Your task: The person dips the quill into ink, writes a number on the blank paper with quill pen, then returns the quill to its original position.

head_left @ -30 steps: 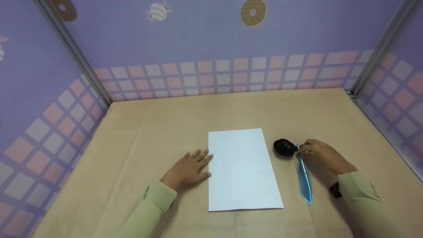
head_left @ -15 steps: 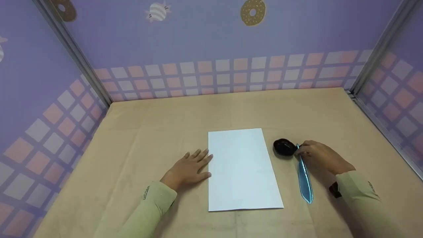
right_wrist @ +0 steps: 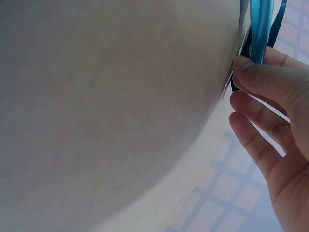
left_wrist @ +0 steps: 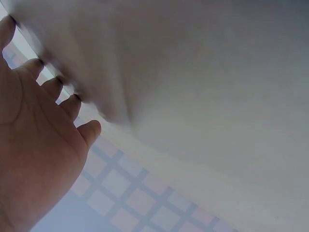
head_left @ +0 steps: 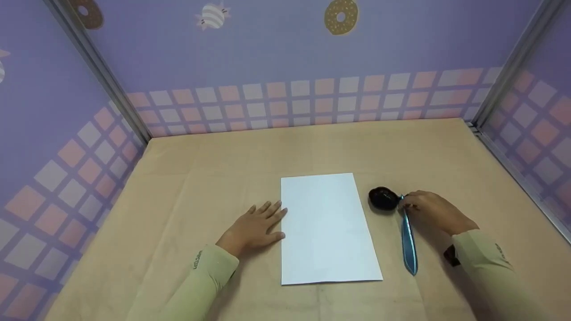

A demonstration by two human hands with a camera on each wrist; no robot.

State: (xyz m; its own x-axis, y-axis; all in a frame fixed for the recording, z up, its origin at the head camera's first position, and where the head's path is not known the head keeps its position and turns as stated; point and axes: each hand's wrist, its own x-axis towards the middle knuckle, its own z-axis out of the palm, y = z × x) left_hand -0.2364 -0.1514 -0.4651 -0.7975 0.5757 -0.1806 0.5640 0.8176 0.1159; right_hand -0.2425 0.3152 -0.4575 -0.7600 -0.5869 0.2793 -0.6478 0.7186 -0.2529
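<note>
My left hand (head_left: 253, 228) lies palm down with fingers spread, its fingertips on the left edge of a white rectangular sheet (head_left: 328, 232). To the right of the sheet sits a glossy black, rounded, bowl-like piece (head_left: 382, 199) with a narrow neck. My right hand (head_left: 435, 209) pinches at that neck, where a long, shiny blue, blade-shaped strip (head_left: 409, 249) meets it. The strip points toward the near side. In the right wrist view, thumb and forefinger meet at the end of the blue strip (right_wrist: 261, 29), with the other fingers loosely bent.
A beige cloth (head_left: 214, 178) covers the table under everything. Purple wall panels (head_left: 276, 53) with pink and white squares stand at the back and both sides, joined by grey metal posts (head_left: 102, 76) at the corners.
The near end of the blue strip has swung slightly left and the strip looks narrower, turned a little. My right fingers have drawn closer together at the neck. The left hand stays put.
</note>
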